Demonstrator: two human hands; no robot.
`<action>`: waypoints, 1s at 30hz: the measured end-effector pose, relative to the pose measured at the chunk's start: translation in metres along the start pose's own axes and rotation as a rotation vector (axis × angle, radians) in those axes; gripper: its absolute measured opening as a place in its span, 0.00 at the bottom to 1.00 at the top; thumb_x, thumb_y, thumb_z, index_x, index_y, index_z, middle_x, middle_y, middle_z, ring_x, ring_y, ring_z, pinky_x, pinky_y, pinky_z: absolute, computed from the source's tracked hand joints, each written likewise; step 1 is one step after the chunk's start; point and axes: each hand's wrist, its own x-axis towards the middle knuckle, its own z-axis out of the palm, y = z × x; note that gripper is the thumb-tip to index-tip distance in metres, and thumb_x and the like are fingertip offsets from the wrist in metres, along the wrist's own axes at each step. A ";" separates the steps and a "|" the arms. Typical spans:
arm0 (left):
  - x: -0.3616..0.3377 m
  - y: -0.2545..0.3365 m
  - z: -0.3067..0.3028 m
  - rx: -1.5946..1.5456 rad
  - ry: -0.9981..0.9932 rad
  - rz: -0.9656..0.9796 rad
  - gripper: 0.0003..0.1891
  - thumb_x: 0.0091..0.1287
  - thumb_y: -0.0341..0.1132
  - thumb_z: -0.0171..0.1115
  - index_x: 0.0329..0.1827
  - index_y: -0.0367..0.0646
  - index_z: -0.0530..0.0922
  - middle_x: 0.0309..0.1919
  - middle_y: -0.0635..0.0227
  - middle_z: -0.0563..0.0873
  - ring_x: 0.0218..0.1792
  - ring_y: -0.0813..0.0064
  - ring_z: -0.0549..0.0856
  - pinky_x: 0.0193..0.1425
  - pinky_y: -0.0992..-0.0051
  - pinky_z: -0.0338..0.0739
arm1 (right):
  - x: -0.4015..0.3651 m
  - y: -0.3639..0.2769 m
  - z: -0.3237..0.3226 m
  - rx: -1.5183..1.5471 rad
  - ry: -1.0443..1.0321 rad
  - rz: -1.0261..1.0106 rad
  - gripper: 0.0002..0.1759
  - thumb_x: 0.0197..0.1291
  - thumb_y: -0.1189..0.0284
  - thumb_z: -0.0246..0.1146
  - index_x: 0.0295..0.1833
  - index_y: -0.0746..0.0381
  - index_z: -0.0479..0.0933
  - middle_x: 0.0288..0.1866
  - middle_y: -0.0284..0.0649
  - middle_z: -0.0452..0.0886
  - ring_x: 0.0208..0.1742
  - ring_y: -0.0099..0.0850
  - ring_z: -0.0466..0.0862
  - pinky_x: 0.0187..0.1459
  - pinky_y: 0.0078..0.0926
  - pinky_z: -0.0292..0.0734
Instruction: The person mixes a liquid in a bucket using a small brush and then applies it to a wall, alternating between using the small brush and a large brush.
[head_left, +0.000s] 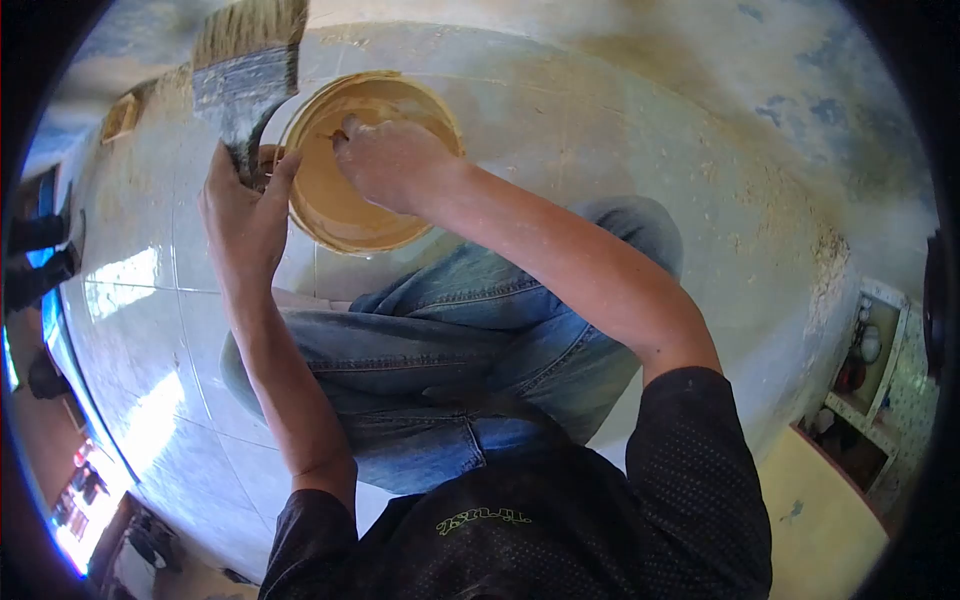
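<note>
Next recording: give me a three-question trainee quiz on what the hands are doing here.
1. The brush is gripped by: A) the left hand B) the right hand C) neither hand.
2. True or false: the right hand reaches into the top of the bucket.
3. Fill in: the person's legs, below the bucket in the picture, are in blue ____.

Key
1. A
2. True
3. jeans
</note>
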 end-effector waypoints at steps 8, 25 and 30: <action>0.001 -0.003 0.005 -0.005 -0.008 0.036 0.13 0.63 0.33 0.72 0.43 0.33 0.81 0.33 0.60 0.89 0.36 0.73 0.87 0.46 0.71 0.79 | 0.002 0.001 0.004 0.090 -0.010 0.116 0.13 0.64 0.76 0.56 0.48 0.71 0.81 0.47 0.55 0.85 0.46 0.48 0.89 0.43 0.41 0.86; 0.000 0.002 0.009 0.010 0.060 0.028 0.13 0.61 0.30 0.73 0.44 0.33 0.83 0.36 0.59 0.90 0.38 0.74 0.89 0.47 0.72 0.80 | 0.014 0.015 0.028 0.342 -0.031 0.227 0.16 0.64 0.79 0.53 0.52 0.73 0.80 0.52 0.57 0.84 0.55 0.47 0.85 0.54 0.41 0.83; 0.001 -0.002 0.009 -0.023 0.050 0.090 0.12 0.59 0.30 0.74 0.42 0.33 0.83 0.34 0.59 0.90 0.35 0.74 0.88 0.44 0.72 0.81 | 0.015 0.012 0.027 0.387 -0.011 0.247 0.15 0.65 0.77 0.54 0.51 0.71 0.82 0.54 0.55 0.84 0.56 0.48 0.85 0.56 0.41 0.82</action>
